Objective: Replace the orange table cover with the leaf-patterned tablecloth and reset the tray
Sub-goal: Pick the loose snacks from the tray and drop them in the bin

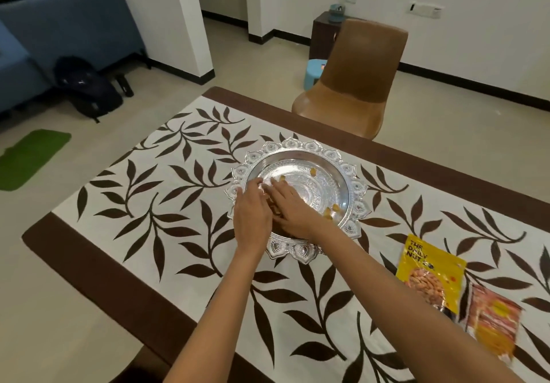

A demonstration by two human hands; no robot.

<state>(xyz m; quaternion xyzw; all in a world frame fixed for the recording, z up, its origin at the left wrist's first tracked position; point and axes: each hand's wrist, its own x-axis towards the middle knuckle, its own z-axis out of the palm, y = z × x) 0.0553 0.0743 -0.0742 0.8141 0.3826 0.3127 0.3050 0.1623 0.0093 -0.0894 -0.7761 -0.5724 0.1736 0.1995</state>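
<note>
Silver and scallop-edged, the round tray (300,156) sits near the middle of the bench, on the leaf-patterned tablecloth (166,204), which lies flat across the bench with its dark brown border along the left and far edges. Both hands reach into the tray's left, near part. The left hand (251,219) lies palm down over the tray's near-left rim, fingers loosely curled; whether its grip has hold of anything cannot be told. The right hand (290,207) rests inside the tray just beside it, touching it, fingers stretched forward and partly spread over something brown beneath the palm; whether that grip holds anything cannot be told either. A few small golden-yellow food pieces (331,210) lie scattered on the tray's floor, some toward the far side and some toward the right. Toward the bench's near-right corner lies a yellow nut packet (428,269), and touching it on the near side an orange snack packet (494,326), blurred. A brown chair (357,76) stands at the bench's far edge.
</note>
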